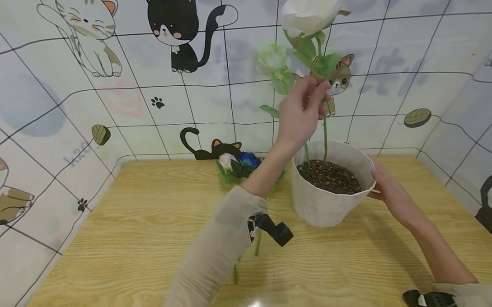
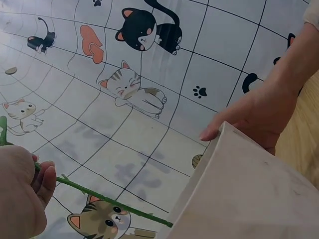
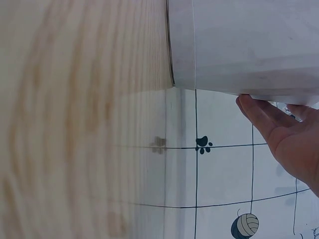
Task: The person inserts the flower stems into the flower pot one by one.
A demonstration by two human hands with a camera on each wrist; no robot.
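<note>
My left hand point(image 1: 303, 108) pinches the green stem point(image 1: 325, 132) of a white artificial rose point(image 1: 312, 11), high up below its leaves. The stem runs down into dark soil point(image 1: 328, 177) inside a white fabric-like pot point(image 1: 321, 209). Beside it in the same pot stands a smaller pale green flower point(image 1: 272, 60). At the pot's right side, my right hand point(image 1: 396, 198) holds the rim, with the thumb over the edge in the left wrist view and the fingers point(image 3: 264, 114) against the outer wall in the right wrist view.
A pale pink flower point(image 1: 227, 161) and a blue flower point(image 1: 250, 160) lie on the wooden table point(image 1: 151, 229) left of the pot, their stems partly hidden under my left forearm. A cat-patterned wall covering point(image 1: 244, 99) rises behind the table and along both sides.
</note>
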